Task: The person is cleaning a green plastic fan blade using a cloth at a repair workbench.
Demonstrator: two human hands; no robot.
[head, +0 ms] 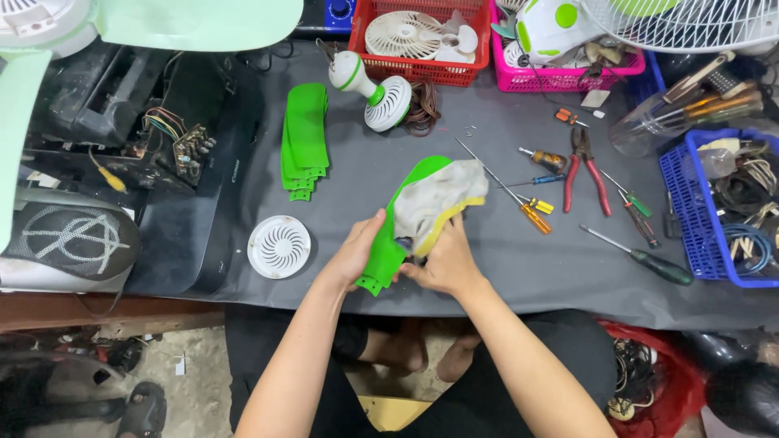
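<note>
My left hand (357, 247) grips a bright green fan blade (388, 243) near its notched root, holding it tilted over the grey bench mat (503, 268). My right hand (442, 258) presses a dirty pale cloth (434, 199) with a yellow edge against the blade's upper half, covering most of it. A stack of matching green blades (304, 138) lies further back to the left. A white round grille cap (278, 246) sits left of my left hand.
A white-and-green fan motor unit (373, 89) lies behind. Screwdrivers (527, 207), red pliers (586, 166) and more drivers lie to the right. A red basket (422, 36), a pink basket (560, 73) and a blue crate (714, 211) hold parts. An open circuit board (182, 146) is at the left.
</note>
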